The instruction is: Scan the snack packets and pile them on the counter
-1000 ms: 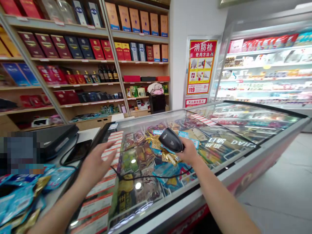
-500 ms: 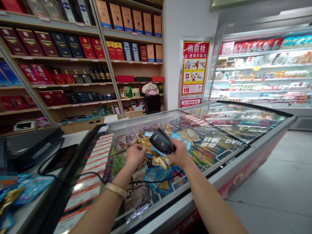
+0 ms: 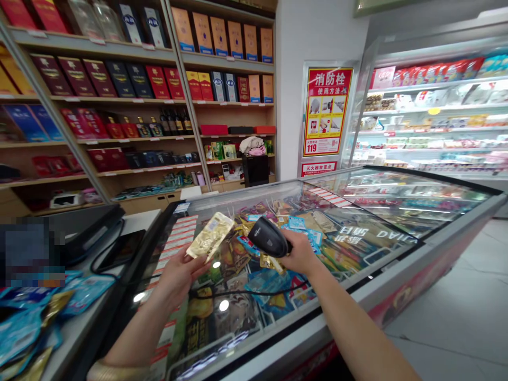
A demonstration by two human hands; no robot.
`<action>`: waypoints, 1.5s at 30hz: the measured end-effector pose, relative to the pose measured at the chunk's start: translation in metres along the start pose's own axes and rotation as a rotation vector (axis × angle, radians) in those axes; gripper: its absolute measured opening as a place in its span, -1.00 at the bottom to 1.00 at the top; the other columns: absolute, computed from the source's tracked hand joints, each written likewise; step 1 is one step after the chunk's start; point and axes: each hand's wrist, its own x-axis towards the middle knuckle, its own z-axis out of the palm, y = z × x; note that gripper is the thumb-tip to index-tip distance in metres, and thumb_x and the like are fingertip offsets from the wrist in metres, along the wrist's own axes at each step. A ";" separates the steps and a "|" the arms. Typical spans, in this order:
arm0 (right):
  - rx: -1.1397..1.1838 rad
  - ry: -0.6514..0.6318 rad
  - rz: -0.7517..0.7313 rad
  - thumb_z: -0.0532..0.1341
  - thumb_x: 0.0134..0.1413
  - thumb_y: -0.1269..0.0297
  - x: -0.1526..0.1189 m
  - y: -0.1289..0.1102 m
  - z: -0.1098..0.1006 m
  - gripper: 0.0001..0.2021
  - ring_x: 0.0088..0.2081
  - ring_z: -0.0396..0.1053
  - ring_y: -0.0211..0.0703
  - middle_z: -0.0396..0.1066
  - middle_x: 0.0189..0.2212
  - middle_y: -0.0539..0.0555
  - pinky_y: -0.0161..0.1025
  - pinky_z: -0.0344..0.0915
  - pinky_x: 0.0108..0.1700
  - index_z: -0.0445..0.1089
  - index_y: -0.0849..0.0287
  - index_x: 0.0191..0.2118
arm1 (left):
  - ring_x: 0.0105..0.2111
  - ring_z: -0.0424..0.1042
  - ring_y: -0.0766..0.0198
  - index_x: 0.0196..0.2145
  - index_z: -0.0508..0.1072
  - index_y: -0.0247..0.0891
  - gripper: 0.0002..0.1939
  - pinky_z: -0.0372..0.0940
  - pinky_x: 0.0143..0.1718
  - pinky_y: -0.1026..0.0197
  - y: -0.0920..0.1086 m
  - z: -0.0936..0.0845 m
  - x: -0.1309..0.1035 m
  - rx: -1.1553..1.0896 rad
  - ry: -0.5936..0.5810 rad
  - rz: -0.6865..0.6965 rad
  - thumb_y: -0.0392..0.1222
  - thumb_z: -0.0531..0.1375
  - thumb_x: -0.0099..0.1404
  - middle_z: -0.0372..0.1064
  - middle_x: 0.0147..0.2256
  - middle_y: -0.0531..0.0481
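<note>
Pinching a gold foil packet (image 3: 212, 234) by its near end, the left hand (image 3: 180, 275) has a shallow hold that could slip; the right hand (image 3: 299, 254) grips the barcode scanner (image 3: 268, 236) at the packet's three o'clock. Slack across the chest freezer (image 3: 397, 270), toward the scanner's six o'clock, the black cable (image 3: 246, 293) might snag if pulled.

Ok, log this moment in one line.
left hand: holding gold packet | right hand: holding black scanner | beneath: glass-topped freezer | left counter: blue packets
</note>
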 end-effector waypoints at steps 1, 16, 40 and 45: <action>0.011 -0.008 -0.012 0.24 -0.06 0.29 0.000 -0.002 0.001 -0.79 -0.36 0.47 -0.08 0.52 -0.38 0.10 -0.25 0.33 -0.32 0.43 0.15 -0.22 | -0.40 0.53 0.31 -0.25 0.42 -0.25 -0.61 0.46 -0.38 0.29 0.000 -0.004 -0.002 -0.021 0.009 0.021 -0.55 0.29 -0.04 0.52 -0.27 -0.02; 0.054 -0.230 -0.086 0.21 -0.05 0.28 -0.004 -0.024 0.018 -0.71 -0.33 0.49 -0.11 0.53 -0.32 0.08 -0.27 0.34 -0.27 0.41 0.11 -0.14 | -0.33 0.56 0.16 -0.22 0.50 -0.26 -0.67 0.46 -0.29 0.20 -0.024 0.003 -0.010 0.300 -0.010 0.216 -0.29 0.29 -0.03 0.58 -0.27 -0.03; 0.050 -0.198 -0.053 0.21 0.01 0.19 -0.002 -0.023 0.017 -0.80 -0.40 0.43 -0.14 0.48 -0.40 0.07 -0.28 0.29 -0.33 0.39 0.14 -0.23 | -0.29 0.55 0.10 -0.20 0.51 -0.25 -0.64 0.43 -0.22 0.16 -0.030 0.000 -0.006 0.458 -0.019 0.310 -0.18 0.26 -0.02 0.58 -0.27 -0.03; 0.027 -0.146 -0.047 0.22 0.00 0.23 -0.007 -0.016 0.016 -0.81 -0.38 0.44 -0.11 0.50 -0.38 0.09 -0.25 0.33 -0.31 0.40 0.14 -0.22 | -0.28 0.52 0.11 -0.13 0.52 -0.30 -0.62 0.42 -0.22 0.16 -0.027 -0.003 -0.004 0.486 0.049 0.350 -0.12 0.21 0.09 0.56 -0.23 -0.09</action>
